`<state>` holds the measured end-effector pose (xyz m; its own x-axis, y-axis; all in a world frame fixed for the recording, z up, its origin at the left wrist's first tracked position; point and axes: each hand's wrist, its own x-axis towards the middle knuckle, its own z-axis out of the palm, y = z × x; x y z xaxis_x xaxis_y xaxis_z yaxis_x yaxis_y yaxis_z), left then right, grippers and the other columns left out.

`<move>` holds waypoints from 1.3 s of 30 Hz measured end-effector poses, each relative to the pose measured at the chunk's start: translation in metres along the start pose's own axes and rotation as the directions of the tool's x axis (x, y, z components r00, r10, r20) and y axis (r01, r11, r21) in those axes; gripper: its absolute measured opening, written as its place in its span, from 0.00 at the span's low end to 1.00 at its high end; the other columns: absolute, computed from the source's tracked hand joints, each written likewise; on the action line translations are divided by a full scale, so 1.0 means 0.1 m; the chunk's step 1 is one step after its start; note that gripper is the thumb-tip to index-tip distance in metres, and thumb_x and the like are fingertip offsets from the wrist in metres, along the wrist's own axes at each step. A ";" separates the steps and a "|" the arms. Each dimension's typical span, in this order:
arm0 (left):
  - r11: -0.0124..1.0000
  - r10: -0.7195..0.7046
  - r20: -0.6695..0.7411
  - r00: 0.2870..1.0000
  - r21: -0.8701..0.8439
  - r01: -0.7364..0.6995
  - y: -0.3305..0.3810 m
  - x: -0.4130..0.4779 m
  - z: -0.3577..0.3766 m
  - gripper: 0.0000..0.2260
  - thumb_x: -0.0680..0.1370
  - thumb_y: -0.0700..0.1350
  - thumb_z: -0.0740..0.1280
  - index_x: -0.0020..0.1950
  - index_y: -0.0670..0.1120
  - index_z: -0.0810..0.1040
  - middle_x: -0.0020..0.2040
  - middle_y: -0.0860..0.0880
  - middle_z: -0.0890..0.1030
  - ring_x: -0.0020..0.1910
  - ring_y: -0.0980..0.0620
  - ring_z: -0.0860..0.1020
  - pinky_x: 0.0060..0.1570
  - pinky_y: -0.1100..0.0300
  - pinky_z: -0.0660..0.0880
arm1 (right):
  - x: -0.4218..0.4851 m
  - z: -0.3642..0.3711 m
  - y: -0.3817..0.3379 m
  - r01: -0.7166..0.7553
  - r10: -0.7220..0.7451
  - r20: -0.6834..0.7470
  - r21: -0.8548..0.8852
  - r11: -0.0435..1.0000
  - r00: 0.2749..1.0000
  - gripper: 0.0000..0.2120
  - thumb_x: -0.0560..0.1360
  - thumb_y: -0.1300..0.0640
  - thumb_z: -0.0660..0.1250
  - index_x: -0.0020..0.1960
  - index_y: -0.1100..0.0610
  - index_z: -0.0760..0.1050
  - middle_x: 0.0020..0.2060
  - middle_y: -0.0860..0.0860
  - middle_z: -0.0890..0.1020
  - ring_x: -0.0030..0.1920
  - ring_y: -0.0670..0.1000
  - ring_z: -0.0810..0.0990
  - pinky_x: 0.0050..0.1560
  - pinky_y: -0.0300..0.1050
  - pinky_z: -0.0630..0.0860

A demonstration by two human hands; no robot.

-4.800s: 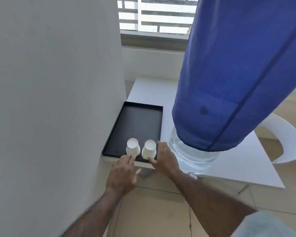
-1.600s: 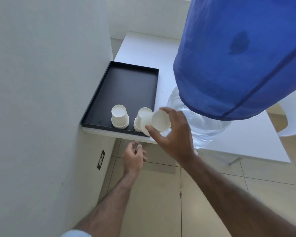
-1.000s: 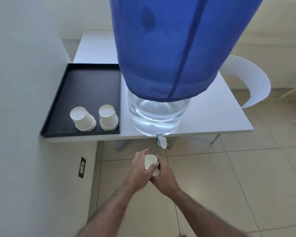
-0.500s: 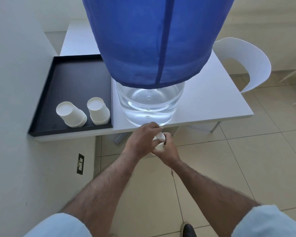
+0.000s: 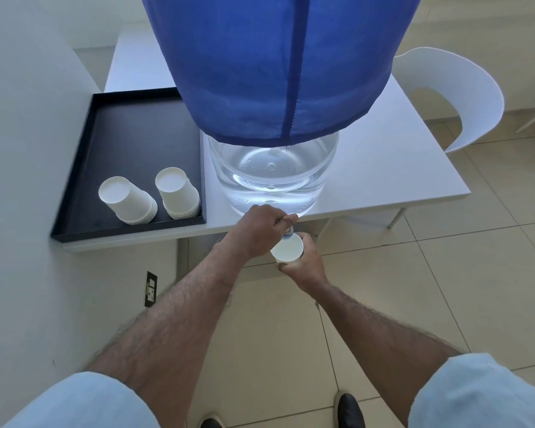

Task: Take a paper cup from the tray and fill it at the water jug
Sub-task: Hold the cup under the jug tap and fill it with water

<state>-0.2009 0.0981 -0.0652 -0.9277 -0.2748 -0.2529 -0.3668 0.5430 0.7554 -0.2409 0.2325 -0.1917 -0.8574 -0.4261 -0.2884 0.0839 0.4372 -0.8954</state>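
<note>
Two stacks of inverted white paper cups occupy the near end of the black tray (image 5: 74,168) at left centre of the frame: the left cup stack (image 5: 127,197) leans outward toward the left, and the right cup stack (image 5: 177,193) stands just beside it, close to the tray's right wall. The tray rests on the white table (image 5: 398,168), against the wall (image 5: 22,149) that fills the left of the frame. A wall socket (image 5: 151,289) sits low on that wall, below the table edge.

At upper centre, the water jug (image 5: 272,174) stands at the table's near edge, its clear base holding water and its upper body covered by a blue fabric cover (image 5: 275,57). The left hand (image 5: 257,233) is closed around the tap (image 5: 288,225) at the jug's base, fingers curled over it. Directly below the tap, the right hand (image 5: 303,261) is wrapped around the wall of the paper cup (image 5: 287,248), holding it upright with its mouth just under the spout. Whether water is flowing cannot be determined.

At upper right, a white chair (image 5: 463,88) stands beside the table. Light blue sleeves (image 5: 482,393) and a black shoe (image 5: 349,409) appear along the bottom edge, over the tiled floor (image 5: 445,288).
</note>
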 end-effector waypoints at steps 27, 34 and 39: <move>0.984 -0.151 0.082 0.985 -0.079 0.157 -0.04 0.10 -0.03 0.16 0.78 0.58 0.67 0.48 0.47 0.86 0.41 0.40 0.82 0.41 0.49 0.76 0.43 0.56 0.71 | 0.13 0.18 0.34 -0.033 0.035 -0.035 0.055 0.998 0.999 0.30 0.63 0.69 0.74 0.58 0.48 0.68 0.51 0.49 0.77 0.49 0.49 0.77 0.36 0.26 0.73; 0.986 -0.147 0.079 0.986 -0.069 0.152 -0.08 0.12 -0.02 0.16 0.77 0.59 0.67 0.46 0.48 0.86 0.45 0.38 0.83 0.40 0.49 0.76 0.45 0.55 0.72 | 0.14 0.23 0.43 -0.044 0.047 -0.048 0.058 0.997 0.998 0.31 0.63 0.68 0.75 0.58 0.48 0.67 0.50 0.45 0.76 0.52 0.50 0.76 0.37 0.28 0.71; 0.986 -0.151 0.079 0.985 -0.062 0.156 -0.10 0.12 -0.02 0.16 0.77 0.60 0.67 0.46 0.49 0.86 0.40 0.43 0.80 0.38 0.49 0.75 0.44 0.55 0.72 | 0.14 0.25 0.44 -0.038 0.042 -0.053 0.068 0.997 0.998 0.31 0.63 0.68 0.75 0.58 0.48 0.68 0.51 0.46 0.77 0.52 0.50 0.76 0.40 0.30 0.72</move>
<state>-0.2084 0.0878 -0.0748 -0.8643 -0.2900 -0.4110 -0.5019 0.4429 0.7429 -0.2362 0.2257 -0.2437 -0.8791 -0.3647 -0.3070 0.1508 0.3983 -0.9048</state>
